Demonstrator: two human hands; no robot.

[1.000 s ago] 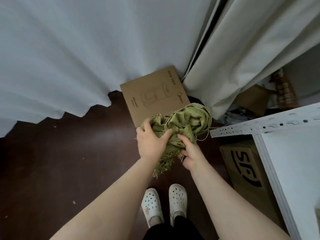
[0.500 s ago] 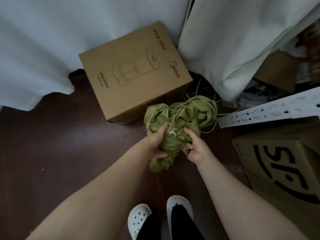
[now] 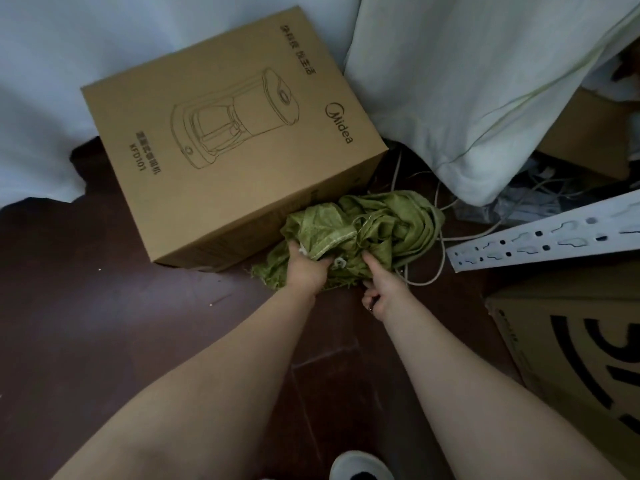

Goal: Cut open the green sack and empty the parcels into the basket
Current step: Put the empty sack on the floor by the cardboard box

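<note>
Head view: both hands' fingers clamp the crumpled green sack [image 3: 377, 230], left hand [image 3: 306, 268], right hand [image 3: 382, 289].

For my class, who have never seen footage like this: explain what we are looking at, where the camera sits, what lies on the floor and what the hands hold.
There is one picture, taken by a camera worn on a person's head, looking down past bare forearms. The left hand grips a crumpled green woven sack on the dark brown floor. The right hand touches the sack with one finger; whether it holds something small is unclear. Beside the sack stands a brown cardboard box printed with an appliance drawing. A white perforated metal rail lies to the right.
</note>
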